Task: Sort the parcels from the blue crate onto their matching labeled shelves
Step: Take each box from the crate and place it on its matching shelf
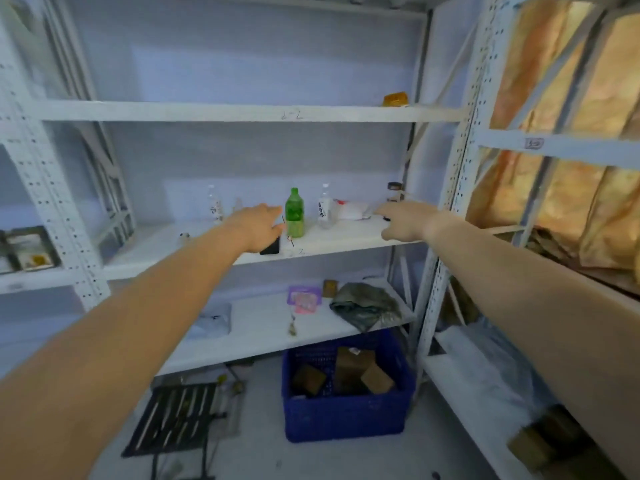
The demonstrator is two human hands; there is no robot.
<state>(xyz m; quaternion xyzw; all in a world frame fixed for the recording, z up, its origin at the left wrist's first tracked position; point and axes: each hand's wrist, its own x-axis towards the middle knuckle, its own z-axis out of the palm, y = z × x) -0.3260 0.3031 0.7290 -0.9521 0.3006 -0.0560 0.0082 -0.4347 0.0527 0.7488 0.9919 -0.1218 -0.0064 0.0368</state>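
Forearms (104,341) stretch forward — left hand (258,226) and right hand (405,221) over the shelf (346,242) edge.

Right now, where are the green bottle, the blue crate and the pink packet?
green bottle (294,213): head view, middle of its body.
blue crate (346,420): head view, its front wall.
pink packet (304,299): head view, its top face.

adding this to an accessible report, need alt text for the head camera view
A person's left hand and right hand reach to the middle shelf of a white rack, the left over a small black object beside a green bottle. On the floor below, a blue crate holds brown parcels.
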